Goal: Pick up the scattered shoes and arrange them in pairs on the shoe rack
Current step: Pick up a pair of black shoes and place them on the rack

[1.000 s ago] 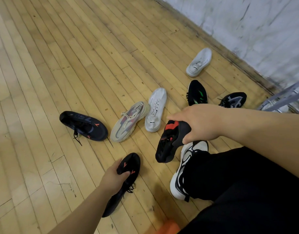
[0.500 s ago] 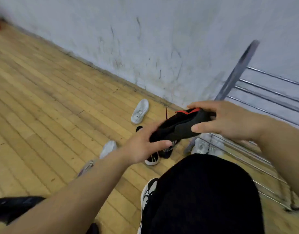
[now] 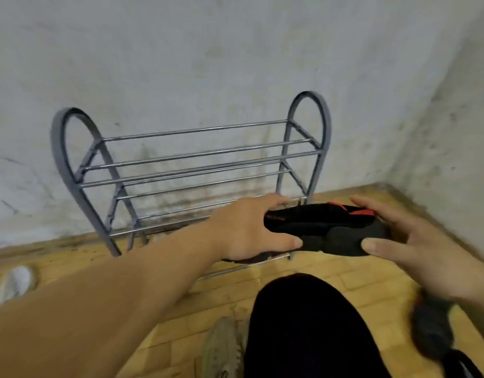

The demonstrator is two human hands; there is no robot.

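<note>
A pair of black shoes with red accents (image 3: pixel 328 227) is pressed together, and I hold it in front of the lower right part of the grey metal shoe rack (image 3: pixel 197 156). My left hand (image 3: pixel 251 227) grips the pair's left end. At the right end, my right hand (image 3: pixel 399 241) holds it with fingers curled around. The rack stands against the white wall and its upper bars carry nothing. What lies on its lowest bars is hidden behind my hands and the shoes.
A white shoe (image 3: pixel 14 282) lies on the wooden floor at the left edge. A beige shoe (image 3: pixel 221 347) sits by my black-clad knee (image 3: pixel 311 323). A blurred dark shoe (image 3: pixel 431 331) lies at the lower right. Walls meet in a corner to the right.
My view has swung from the scattered shoes on the floor to the rack. Both hands have brought the two black and red shoes together and carried them to the rack's lower right.
</note>
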